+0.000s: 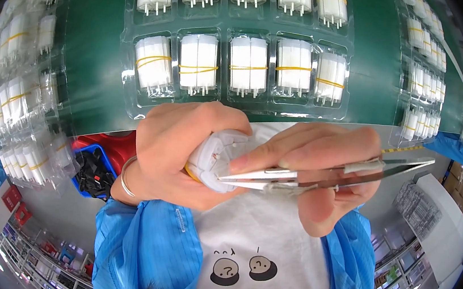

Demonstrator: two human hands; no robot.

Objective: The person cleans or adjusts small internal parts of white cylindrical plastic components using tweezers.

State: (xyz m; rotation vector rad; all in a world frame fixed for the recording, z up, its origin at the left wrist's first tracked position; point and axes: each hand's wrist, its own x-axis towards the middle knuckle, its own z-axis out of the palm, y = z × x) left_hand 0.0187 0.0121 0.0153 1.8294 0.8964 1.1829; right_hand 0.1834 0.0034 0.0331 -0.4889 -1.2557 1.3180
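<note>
Our left hand [176,149] grips a banded bundle of white plugs [215,160].
At its 3 o'clock, our right hand [320,171] pinches steel tweezers [319,174], tips touching the bundle.

Clear trays [229,110] of banded white parts crowd green table [94,43] ahead; bare strip between trays passable

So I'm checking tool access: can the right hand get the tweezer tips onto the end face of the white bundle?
Probably yes: the left hand presents the white bundle end-on, and the tweezers in the right hand already point at it, with nothing between.
</note>
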